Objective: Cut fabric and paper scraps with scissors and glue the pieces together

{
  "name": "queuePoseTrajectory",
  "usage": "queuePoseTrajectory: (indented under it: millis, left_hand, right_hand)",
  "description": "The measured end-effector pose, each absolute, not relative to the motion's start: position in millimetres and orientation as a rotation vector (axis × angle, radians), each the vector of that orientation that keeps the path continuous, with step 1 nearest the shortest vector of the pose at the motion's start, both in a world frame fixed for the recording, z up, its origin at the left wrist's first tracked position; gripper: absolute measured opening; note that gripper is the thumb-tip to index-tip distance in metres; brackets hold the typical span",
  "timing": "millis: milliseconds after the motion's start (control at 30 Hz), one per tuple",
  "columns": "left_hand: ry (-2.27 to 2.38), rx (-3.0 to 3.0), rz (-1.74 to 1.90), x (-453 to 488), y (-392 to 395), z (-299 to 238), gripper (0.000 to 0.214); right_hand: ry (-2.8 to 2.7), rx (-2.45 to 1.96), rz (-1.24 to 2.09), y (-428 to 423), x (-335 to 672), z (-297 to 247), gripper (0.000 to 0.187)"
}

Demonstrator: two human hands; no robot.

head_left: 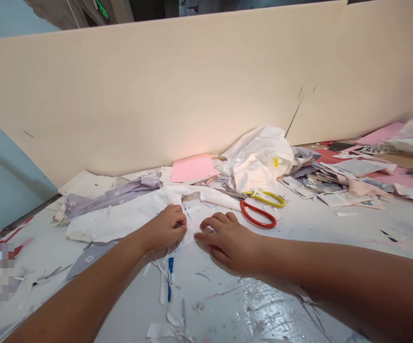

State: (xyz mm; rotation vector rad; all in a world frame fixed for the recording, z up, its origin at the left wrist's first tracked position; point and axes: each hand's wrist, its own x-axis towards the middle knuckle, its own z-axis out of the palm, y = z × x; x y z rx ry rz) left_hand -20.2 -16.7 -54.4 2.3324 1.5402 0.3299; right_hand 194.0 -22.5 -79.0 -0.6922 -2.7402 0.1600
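My left hand (165, 228) is closed, its fingers curled and the thumb pressed in; what it holds, if anything, is hidden. Between my hands lies a small piece of white paper (189, 234). My right hand (226, 242) rests low over the table at the right edge of that piece, its fingers bent and apart. Just beyond my right hand lie scissors (258, 213) with one red and one yellow handle, blades pointing left. Behind my left hand stretches a long white sheet (113, 221), with lilac patterned material (115, 194) behind it.
A cream panel (177, 100) stands along the back of the white table (224, 305). Against it are a pink sheet (194, 168) and a crumpled white bag (259, 157). Paper scraps (335, 176) pile up at right. A thin blue strip (170, 278) lies in front.
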Motion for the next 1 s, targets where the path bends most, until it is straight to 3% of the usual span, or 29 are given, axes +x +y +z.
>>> queuePoseTrajectory:
  millis: [733,1000]
  left_hand:
    - [1.591,2.333,0.351,-22.8,-18.4,-50.3,0.012]
    - [1.582,2.279,0.295,-16.4,-22.9,-53.9,0.025]
  right_hand:
    - [-2.746,-0.693,0.156,-21.5,194.0,-80.6,0.032]
    - [-2.758,-0.719,0.149,-22.2,193.8,-79.4,0.032]
